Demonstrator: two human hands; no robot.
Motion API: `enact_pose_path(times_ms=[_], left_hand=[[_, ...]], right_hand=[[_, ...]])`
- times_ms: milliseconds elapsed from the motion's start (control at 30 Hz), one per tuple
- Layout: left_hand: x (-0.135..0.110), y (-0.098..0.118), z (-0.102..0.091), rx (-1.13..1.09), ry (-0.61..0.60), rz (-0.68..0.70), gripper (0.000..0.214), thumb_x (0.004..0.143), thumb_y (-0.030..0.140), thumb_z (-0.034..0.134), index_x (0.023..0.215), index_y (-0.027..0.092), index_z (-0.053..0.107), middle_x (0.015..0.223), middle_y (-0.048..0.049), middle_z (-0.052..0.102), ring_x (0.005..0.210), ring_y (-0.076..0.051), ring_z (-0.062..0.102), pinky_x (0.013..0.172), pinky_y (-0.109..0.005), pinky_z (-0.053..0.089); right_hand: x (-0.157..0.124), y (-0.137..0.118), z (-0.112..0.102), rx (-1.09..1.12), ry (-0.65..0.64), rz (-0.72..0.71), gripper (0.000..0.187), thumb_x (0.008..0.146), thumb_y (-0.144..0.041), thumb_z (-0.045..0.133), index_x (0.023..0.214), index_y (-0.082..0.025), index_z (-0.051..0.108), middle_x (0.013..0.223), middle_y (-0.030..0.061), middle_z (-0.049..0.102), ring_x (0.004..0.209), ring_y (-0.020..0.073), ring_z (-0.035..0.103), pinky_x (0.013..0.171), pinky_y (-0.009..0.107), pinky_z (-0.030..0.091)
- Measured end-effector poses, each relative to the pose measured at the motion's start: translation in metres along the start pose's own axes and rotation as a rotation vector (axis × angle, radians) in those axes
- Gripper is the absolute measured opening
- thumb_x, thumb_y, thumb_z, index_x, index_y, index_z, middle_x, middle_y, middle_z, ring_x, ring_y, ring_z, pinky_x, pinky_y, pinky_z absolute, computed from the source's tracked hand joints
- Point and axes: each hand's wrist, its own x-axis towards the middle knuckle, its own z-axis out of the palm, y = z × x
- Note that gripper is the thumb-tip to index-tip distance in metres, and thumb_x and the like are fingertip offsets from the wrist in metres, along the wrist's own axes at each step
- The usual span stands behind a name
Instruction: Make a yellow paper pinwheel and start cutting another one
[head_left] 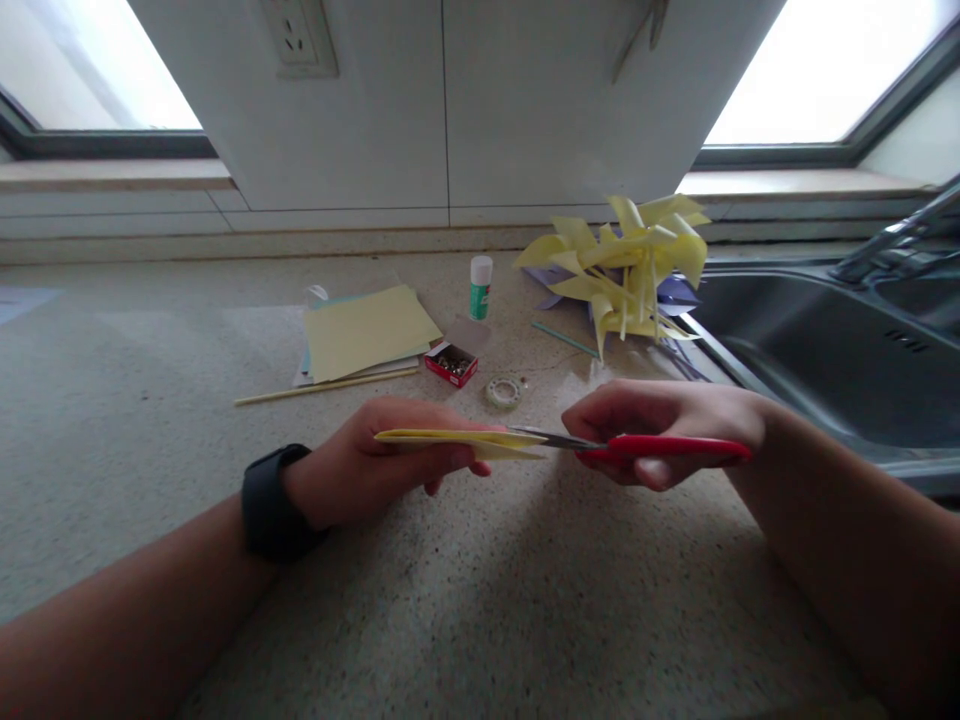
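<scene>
My left hand, with a dark watch on its wrist, is closed round a folded yellow paper sheet held edge-on above the speckled counter. My right hand grips red-handled scissors. Their blades point left and sit in the paper's right edge. Both hands hover over the counter's middle.
A stack of yellow paper and a thin wooden stick lie behind the hands. Nearby are a red box of pins, a tape roll, and a glue bottle. Yellow paper pinwheels are piled beside the steel sink at the right.
</scene>
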Motion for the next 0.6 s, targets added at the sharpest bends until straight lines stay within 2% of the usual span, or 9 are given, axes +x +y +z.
enact_pose_path(times_ms=[100,433,600], left_hand=[[-0.0002,-0.0011,-0.0002,0.013,0.008,0.013,0.020,0.098,0.030,0.063,0.105,0.019,0.077,0.083,-0.0045,0.074,0.063,-0.011,0.059,0.053,-0.018,0.052],[0.0009,-0.0047,-0.0016,-0.003,-0.007,0.015,0.016,0.097,0.026,0.063,0.101,0.018,0.077,0.091,-0.0057,0.077,0.064,-0.010,0.063,0.057,-0.018,0.054],[-0.0004,-0.0051,-0.0009,-0.041,0.001,0.049,0.020,0.096,0.024,0.065,0.112,0.019,0.076,0.098,-0.0076,0.078,0.068,-0.011,0.067,0.059,-0.019,0.057]], right_hand=[[-0.0003,0.0005,0.0017,0.018,0.018,-0.005,0.043,0.079,-0.050,0.080,0.083,-0.015,0.056,0.067,-0.0039,0.054,0.053,0.0060,0.046,0.045,0.017,0.033],[-0.0032,0.0004,0.0053,0.113,0.046,0.030,0.039,0.081,-0.045,0.080,0.083,-0.014,0.056,0.065,-0.0059,0.051,0.047,0.0034,0.042,0.040,0.014,0.037],[-0.0049,-0.0029,0.0067,0.111,0.084,0.050,0.037,0.082,-0.042,0.080,0.081,-0.015,0.054,0.062,-0.0074,0.050,0.046,0.0032,0.043,0.039,0.013,0.039]])
